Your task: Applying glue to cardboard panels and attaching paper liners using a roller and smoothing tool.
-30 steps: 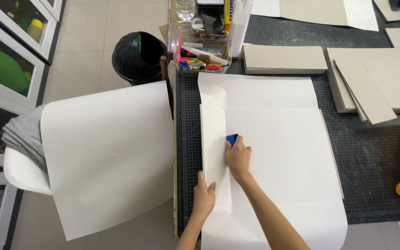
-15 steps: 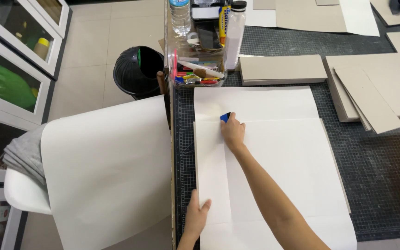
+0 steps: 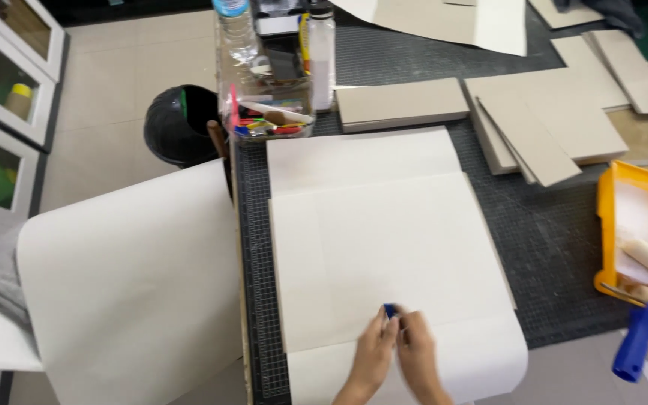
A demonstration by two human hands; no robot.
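Paper (image 3: 384, 247), one large white sheet, lies flat on the cutting mat near the tabletop's near edge, long axis running away from you. Your two hands meet on it: right hand (image 3: 418, 352) and left hand (image 3: 373, 351) pinch one small blue tool (image 3: 390, 310), both grips closed on it.

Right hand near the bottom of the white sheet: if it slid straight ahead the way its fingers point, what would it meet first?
The right hand points up the sheet. Beyond the sheet's far edge, the first thing is probably the flat grey board.
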